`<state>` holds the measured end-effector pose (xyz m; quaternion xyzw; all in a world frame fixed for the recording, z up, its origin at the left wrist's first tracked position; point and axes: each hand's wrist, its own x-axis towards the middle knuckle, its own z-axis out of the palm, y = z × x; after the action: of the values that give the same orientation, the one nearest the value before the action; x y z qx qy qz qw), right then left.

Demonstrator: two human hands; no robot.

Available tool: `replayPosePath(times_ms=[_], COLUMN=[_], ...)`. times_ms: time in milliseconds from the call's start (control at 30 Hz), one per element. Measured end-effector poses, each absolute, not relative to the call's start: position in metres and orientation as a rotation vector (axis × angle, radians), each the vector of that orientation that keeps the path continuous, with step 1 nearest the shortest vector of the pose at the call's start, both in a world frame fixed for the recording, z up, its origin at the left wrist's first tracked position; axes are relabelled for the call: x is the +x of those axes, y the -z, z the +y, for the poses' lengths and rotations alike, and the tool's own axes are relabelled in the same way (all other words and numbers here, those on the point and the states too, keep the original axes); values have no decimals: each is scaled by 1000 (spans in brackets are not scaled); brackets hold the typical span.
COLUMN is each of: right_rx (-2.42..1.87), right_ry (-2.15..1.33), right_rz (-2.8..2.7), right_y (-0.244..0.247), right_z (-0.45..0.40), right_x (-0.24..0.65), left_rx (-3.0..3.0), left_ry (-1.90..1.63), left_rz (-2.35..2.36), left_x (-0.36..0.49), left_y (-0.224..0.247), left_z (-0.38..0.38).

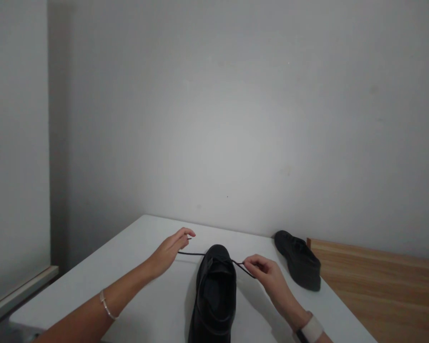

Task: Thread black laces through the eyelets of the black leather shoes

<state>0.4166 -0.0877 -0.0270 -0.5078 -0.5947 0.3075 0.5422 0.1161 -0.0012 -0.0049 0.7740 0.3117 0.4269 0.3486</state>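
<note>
A black lace-up shoe (pixel 217 290) stands on the white table in front of me, toe pointing away and its opening towards me. Out to its left, my left hand (pixel 171 247) has its fingers closed on one end of the dark shoelace (pixel 192 254), whose tip shows by the fingertips. My right hand (pixel 262 267) pinches the other lace end between thumb and fingers, to the right of the shoe. The left side of the lace runs straight from shoe to hand; a short piece hangs below the right fingers.
A second black shoe (pixel 298 259) rests near the back right edge of the white table (pixel 143 238). Beyond that edge is a wood-grain panel (pixel 379 290). A grey wall (pixel 214 119) rises behind the table, and a pale panel (pixel 17 143) stands at the left.
</note>
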Motion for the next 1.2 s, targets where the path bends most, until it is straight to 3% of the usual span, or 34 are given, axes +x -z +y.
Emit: replayPosePath(times_ms=[233, 1200], right_rx=[-1320, -1220], right_ry=[-572, -559], right_rz=[-1526, -1646], right_y=[39, 37], right_z=[-82, -90], right_x=[406, 403], left_rx=[2241, 2155], left_ry=[-897, -1153], left_rz=[723, 834], left_x=[132, 160], left_y=[9, 18], left_z=[-21, -39])
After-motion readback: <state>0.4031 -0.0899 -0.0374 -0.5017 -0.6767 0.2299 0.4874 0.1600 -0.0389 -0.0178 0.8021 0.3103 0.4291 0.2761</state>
